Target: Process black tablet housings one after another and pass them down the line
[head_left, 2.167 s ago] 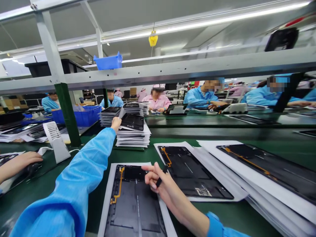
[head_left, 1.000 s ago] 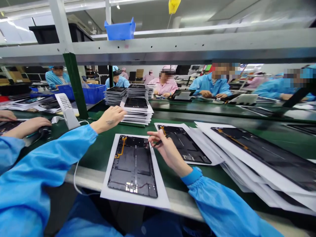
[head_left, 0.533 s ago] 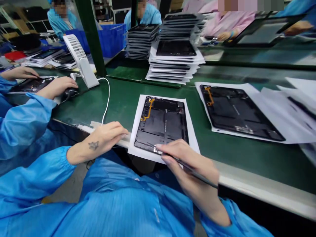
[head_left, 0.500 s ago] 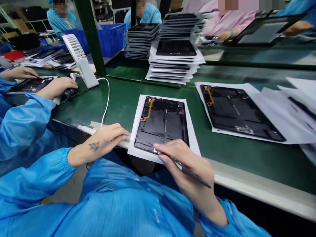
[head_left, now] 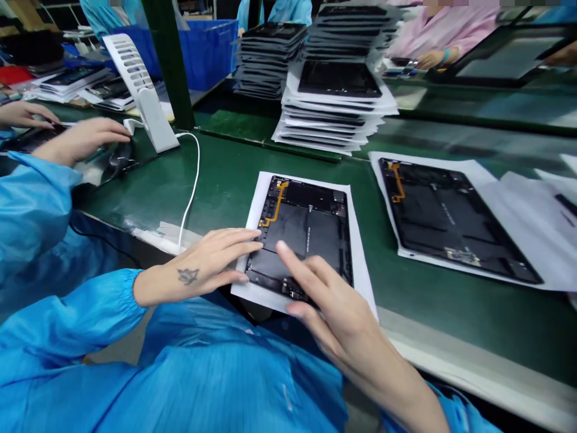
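An opened tablet housing [head_left: 288, 231] with an orange flex cable [head_left: 276, 207] lies on a white sheet [head_left: 363, 264] at the front edge of the bench. My left hand [head_left: 202, 261] is open, its straight fingers reaching over the tablet's left edge and the sheet. Over the lower part of the tablet is my right hand [head_left: 340, 307], index finger stretched out and thumb apart. The other right fingers are partly curled, and their undersides are hidden. No tweezers show now. Near the right fingertips sits a small board [head_left: 294, 287] at the tablet's lower edge.
On the right, a second tablet housing [head_left: 455, 219] lies on white paper. Behind stand stacked tablets with paper sheets [head_left: 336, 123], a blue bin [head_left: 207, 54] and a white fan-like device [head_left: 144, 96] with its cable [head_left: 195, 186]. A co-worker's hands [head_left: 85, 139] are at left.
The tweezers that were in my right hand have gone from sight, and its index finger has straightened. My left hand has moved right onto the tablet's edge. The view has shifted slightly.
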`<state>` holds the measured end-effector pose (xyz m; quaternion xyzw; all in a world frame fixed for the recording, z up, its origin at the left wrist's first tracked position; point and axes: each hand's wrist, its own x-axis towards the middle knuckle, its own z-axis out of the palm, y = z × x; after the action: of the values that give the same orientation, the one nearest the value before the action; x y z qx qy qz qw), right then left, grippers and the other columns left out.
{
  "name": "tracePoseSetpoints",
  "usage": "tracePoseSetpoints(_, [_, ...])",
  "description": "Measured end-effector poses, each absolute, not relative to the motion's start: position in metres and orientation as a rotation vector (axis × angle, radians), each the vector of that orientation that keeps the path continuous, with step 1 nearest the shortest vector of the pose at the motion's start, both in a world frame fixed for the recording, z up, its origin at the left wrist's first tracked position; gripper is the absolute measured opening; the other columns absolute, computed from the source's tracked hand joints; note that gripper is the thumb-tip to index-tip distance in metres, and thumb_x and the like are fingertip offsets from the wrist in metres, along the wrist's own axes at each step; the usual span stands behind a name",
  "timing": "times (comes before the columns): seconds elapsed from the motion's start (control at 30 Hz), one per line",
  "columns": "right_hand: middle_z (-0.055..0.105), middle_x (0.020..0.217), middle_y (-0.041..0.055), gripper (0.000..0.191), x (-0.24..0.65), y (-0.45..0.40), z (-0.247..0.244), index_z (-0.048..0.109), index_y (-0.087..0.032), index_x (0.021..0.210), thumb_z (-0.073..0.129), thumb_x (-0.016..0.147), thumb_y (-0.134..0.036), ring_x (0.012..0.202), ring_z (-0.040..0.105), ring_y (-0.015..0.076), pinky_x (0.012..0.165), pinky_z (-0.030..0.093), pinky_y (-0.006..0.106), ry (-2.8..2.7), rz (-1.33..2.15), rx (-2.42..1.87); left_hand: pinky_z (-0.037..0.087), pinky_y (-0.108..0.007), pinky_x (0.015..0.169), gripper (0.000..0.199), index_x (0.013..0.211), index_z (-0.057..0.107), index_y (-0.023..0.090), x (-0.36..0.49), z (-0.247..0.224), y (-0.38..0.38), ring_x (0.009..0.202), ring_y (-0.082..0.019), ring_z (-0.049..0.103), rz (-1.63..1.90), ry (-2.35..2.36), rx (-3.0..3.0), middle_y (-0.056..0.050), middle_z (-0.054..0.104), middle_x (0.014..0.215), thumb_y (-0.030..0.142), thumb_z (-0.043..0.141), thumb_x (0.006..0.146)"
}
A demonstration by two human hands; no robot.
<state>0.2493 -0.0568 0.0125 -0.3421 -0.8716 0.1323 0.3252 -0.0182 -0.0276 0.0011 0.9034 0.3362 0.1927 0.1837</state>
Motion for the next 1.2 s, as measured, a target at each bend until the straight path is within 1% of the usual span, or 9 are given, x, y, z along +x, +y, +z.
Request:
tracePoseSetpoints(0.07, [0.063, 0.089, 0.0034, 0.052, 0.244, -0.054, 0.015, 0.038, -0.031, 0.157, 0.044, 0.106, -0.023, 0.073, 0.062, 0.0153, 0.066, 0.054, 0.025, -2.324, 0.293, -0.865, 0.029, -0.045, 0.127, 0.061, 0.159, 0.029, 0.030, -0.018, -0.001, -0.023, 0.154, -0.023, 0.032, 0.528, 0.902, 2.530, -0.010, 0.037, 0.163, 0.038, 0.053, 0.104])
tracePoseSetpoints(0.13, [0.067, 0.097, 0.0047, 0.057, 0.240, -0.053, 0.013, 0.043, -0.031, 0.154, 0.044, 0.102, -0.009, 0.083, 0.065, 0.0158, 0.073, 0.055, 0.026, -2.353, 0.255, -0.860, 0.025, -0.046, 0.128, 0.063, 0.161, 0.024, 0.032, -0.016, -0.005, -0.021, 0.154, -0.022, 0.032, 0.536, 0.885, 2.500, -0.009, 0.037, 0.164, 0.037, 0.052, 0.105])
tracePoseSetpoints(0.23, [0.070, 0.110, 0.0082, 0.062, 0.235, -0.053, 0.006, 0.047, -0.028, 0.152, 0.045, 0.096, 0.001, 0.095, 0.067, 0.0172, 0.081, 0.055, 0.028, -2.391, 0.205, -0.864, 0.023, -0.046, 0.130, 0.067, 0.162, 0.022, 0.033, -0.015, -0.010, -0.020, 0.154, -0.021, 0.032, 0.580, 0.864, 2.450, -0.007, 0.036, 0.164, 0.038, 0.055, 0.104])
tracePoseSetpoints(0.33, [0.072, 0.105, 0.0087, 0.059, 0.234, -0.054, -0.001, 0.055, -0.022, 0.145, 0.047, 0.093, 0.005, 0.090, 0.068, 0.0166, 0.076, 0.054, 0.026, -2.429, 0.121, -0.895, 0.022, -0.044, 0.130, 0.066, 0.162, 0.024, 0.032, -0.015, -0.013, -0.021, 0.153, -0.020, 0.034, 0.619, 0.830, 2.430, -0.007, 0.039, 0.163, 0.036, 0.054, 0.104])
tracePoseSetpoints(0.5, [0.072, 0.098, 0.0075, 0.043, 0.230, -0.055, -0.004, 0.065, -0.021, 0.129, 0.051, 0.095, 0.001, 0.084, 0.069, 0.0156, 0.068, 0.054, 0.024, -2.468, 0.103, -1.011, 0.026, -0.041, 0.129, 0.057, 0.158, 0.034, 0.026, -0.016, -0.018, -0.022, 0.150, -0.020, 0.040, 0.745, 0.792, 2.471, -0.008, 0.047, 0.158, 0.034, 0.052, 0.105])
tracePoseSetpoints(0.63, [0.073, 0.098, 0.0087, 0.030, 0.224, -0.054, -0.002, 0.067, -0.017, 0.119, 0.055, 0.096, -0.003, 0.082, 0.068, 0.0163, 0.068, 0.054, 0.025, -2.473, 0.085, -1.023, 0.031, -0.042, 0.127, 0.049, 0.149, 0.046, 0.011, -0.014, -0.021, -0.021, 0.148, -0.021, 0.044, 0.766, 0.789, 2.588, -0.012, 0.051, 0.154, 0.036, 0.046, 0.108])
tracePoseSetpoints(0.7, [0.073, 0.097, 0.0093, 0.026, 0.223, -0.054, -0.002, 0.067, -0.015, 0.116, 0.055, 0.096, -0.003, 0.081, 0.067, 0.0164, 0.068, 0.054, 0.025, -2.488, 0.072, -1.019, 0.033, -0.041, 0.126, 0.047, 0.146, 0.049, 0.008, -0.013, -0.022, -0.021, 0.147, -0.021, 0.045, 0.763, 0.791, 2.628, -0.013, 0.052, 0.153, 0.036, 0.045, 0.108])
tracePoseSetpoints(1.0, [0.074, 0.094, 0.0099, 0.022, 0.219, -0.053, 0.002, 0.067, -0.012, 0.114, 0.055, 0.097, -0.004, 0.074, 0.064, 0.0156, 0.062, 0.049, 0.026, -2.561, -0.079, -0.959, 0.038, -0.041, 0.122, 0.043, 0.141, 0.054, 0.008, -0.012, -0.019, -0.020, 0.143, -0.022, 0.050, 0.781, 0.799, 2.680, -0.013, 0.057, 0.149, 0.034, 0.045, 0.108])
tracePoseSetpoints(1.2, [0.076, 0.096, 0.0119, 0.031, 0.217, -0.048, 0.018, 0.069, -0.008, 0.110, 0.039, 0.103, -0.007, 0.068, 0.061, 0.0150, 0.059, 0.047, 0.030, -2.778, -0.333, -0.819, 0.040, -0.042, 0.121, 0.041, 0.140, 0.054, 0.008, -0.012, -0.016, -0.020, 0.142, -0.023, 0.051, 0.773, 0.794, 2.670, -0.014, 0.057, 0.148, 0.032, 0.045, 0.108])
